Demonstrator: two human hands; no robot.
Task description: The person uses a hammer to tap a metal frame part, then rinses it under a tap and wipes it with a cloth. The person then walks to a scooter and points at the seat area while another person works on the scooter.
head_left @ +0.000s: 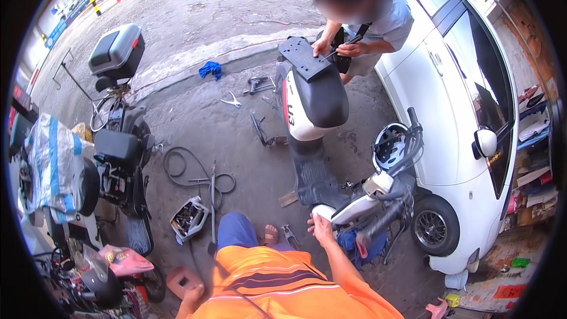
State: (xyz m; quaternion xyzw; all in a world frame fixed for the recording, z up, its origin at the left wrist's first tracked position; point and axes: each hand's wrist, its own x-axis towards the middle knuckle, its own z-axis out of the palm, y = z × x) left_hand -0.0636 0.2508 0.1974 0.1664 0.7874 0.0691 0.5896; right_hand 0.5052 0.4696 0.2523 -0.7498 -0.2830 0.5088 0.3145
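A white electric scooter (pixel 307 106) with a black seat and black footboard stands in front of me. At its near end, my right hand (pixel 322 230) has its fingers curled against the edge of a white front fender (pixel 323 212). Low on the left, my left hand (pixel 192 296) grips a brown hand-held welding shield (pixel 178 277) with a small square window. Part of that hand is hidden by the shield and my orange shirt. A white and black helmet (pixel 390 146) sits by the handlebar (pixel 414 119).
Another person (pixel 378 20) leans over a black rear rack plate (pixel 304 59), holding a dark tool. A white car (pixel 449 82) stands close on the right. Pliers (pixel 231 100), a power drill (pixel 257 85), a black hose (pixel 177 168) and a box of parts (pixel 190 220) lie about. Parked scooters (pixel 121 147) line the left.
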